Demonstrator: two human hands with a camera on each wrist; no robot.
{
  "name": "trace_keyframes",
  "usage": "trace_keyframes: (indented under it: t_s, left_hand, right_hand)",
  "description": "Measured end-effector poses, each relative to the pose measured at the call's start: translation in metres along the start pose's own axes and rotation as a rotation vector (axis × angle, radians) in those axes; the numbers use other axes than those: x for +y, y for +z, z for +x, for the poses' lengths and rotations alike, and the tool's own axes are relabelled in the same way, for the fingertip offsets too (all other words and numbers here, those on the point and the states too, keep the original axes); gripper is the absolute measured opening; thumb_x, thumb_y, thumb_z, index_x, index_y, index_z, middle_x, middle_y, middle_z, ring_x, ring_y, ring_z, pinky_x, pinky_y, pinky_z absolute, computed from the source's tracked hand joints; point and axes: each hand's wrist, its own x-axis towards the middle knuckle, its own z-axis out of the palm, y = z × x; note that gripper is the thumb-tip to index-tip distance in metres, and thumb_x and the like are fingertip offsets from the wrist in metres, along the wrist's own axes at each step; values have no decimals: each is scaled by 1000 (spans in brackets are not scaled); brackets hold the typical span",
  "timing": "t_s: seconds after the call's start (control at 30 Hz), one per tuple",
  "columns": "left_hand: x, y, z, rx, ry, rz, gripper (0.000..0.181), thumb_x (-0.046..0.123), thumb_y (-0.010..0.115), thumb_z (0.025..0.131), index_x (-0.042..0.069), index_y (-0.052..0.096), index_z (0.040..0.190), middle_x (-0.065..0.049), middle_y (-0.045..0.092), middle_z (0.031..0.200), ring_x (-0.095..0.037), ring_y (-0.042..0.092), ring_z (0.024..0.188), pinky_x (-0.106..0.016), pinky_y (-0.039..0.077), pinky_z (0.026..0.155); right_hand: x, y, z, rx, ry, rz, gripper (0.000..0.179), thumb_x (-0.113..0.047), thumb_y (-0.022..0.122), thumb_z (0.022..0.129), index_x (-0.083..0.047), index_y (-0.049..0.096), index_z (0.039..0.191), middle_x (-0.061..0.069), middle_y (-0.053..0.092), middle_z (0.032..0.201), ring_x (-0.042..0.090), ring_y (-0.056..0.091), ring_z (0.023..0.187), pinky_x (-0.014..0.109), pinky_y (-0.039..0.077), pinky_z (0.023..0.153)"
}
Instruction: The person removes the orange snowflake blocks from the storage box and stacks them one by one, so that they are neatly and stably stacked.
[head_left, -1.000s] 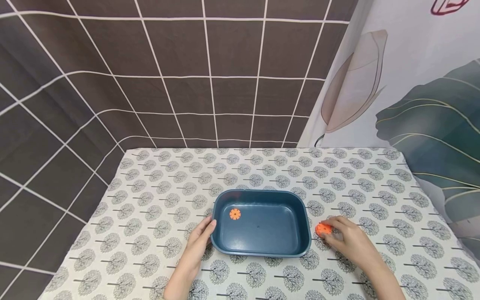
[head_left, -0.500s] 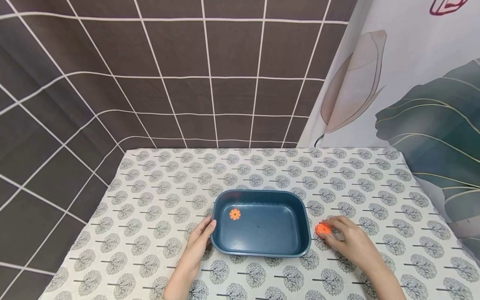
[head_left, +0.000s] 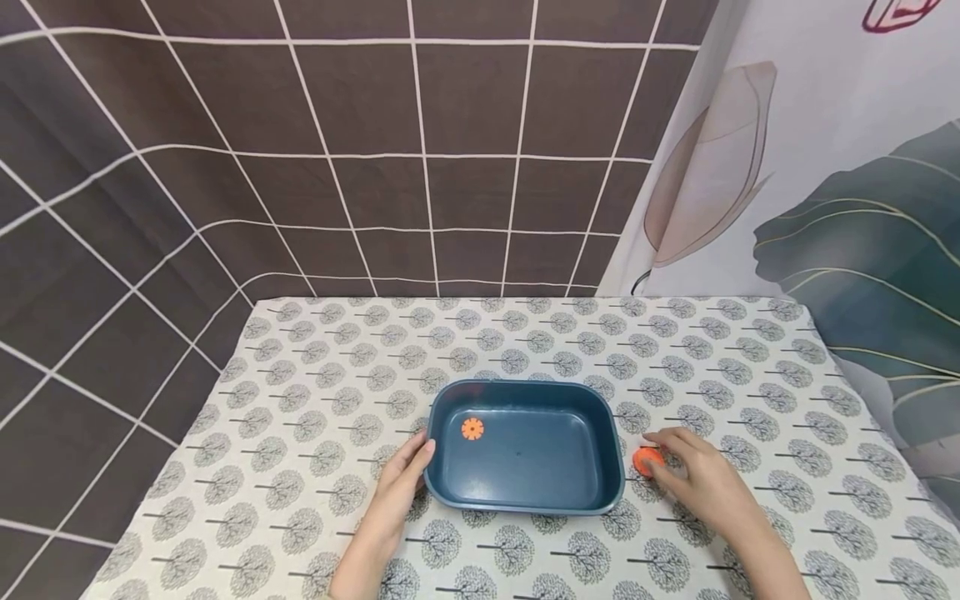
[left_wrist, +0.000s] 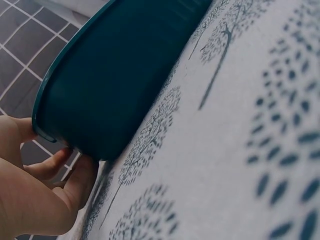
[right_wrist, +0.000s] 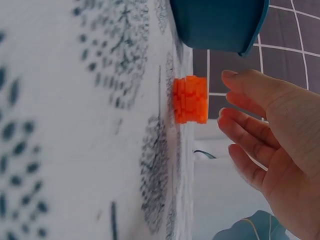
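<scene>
A dark blue rectangular tub (head_left: 540, 462) sits on the cloth, with one flat orange notched disc (head_left: 472, 429) at the left of its floor. My left hand (head_left: 396, 483) holds the tub's left end. In the left wrist view, its thumb lies at the rim while the other fingertips (left_wrist: 82, 175) reach the lower wall. To the right of the tub stands a short stack of orange notched discs (right_wrist: 191, 100). My right hand (head_left: 701, 479) is beside that stack, fingers loosely bent. The right wrist view shows a gap between its fingertips and the stack.
A white tablecloth (head_left: 360, 400) printed with grey trees covers the table. Behind it hangs a dark brown curtain (head_left: 472, 100) with white grid lines. A pale curtain with leaf shapes (head_left: 885, 217) hangs at the right.
My right fingers have loosened slightly around the orange stack, and its top shows rounder than before. My left hand and the tub have stayed in place.
</scene>
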Motion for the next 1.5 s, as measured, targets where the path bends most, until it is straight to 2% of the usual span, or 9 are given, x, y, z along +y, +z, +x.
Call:
trace_keyframes:
  t_s: [0.27,0.63,0.93,1.1,1.33,1.5]
  left_hand:
    - [0,1,2,7,-16,18,70,46,52,92,5,30,145,-16,28,150,-33,30,136,-51,25,112]
    - [-2,0,0,12,-29,28,68,44,51,94,5,30,145,-17,28,150,-34,32,135,-51,25,112]
    - [-1,0,1,12,-25,29,69,46,51,93,5,30,145,-17,29,150,-34,32,135,-51,25,111]
    - [-1,1,2,20,-42,22,72,49,53,91,7,31,145,-15,31,149,-32,37,132,-50,27,111]
    - [0,1,-1,9,-18,30,71,47,51,93,4,29,145,-17,29,150,-34,34,134,-51,26,111]
    - [0,0,0,10,-29,29,72,49,52,92,6,30,145,-16,28,150,-33,33,134,-50,26,112]
  right_hand:
    - [-6,-6,8,35,-35,-17,35,-12,77,73,-7,67,106,6,65,101,28,63,89,49,55,75]
    - [-17,-14,15,75,-51,-17,34,-11,76,74,-6,67,106,8,66,102,30,63,91,50,54,77]
    - [-32,2,33,117,-124,46,33,-9,77,74,-5,68,105,4,66,101,23,64,92,42,55,79]
    - [-40,8,43,91,-119,64,30,-13,74,78,-9,67,107,2,65,103,21,63,93,40,56,78]
    - [-53,19,55,61,-139,87,31,-14,75,78,-8,68,107,2,65,102,23,63,95,41,55,81]
    - [-63,29,62,39,-152,110,33,-19,75,79,-9,67,109,3,65,104,23,63,98,40,54,84]
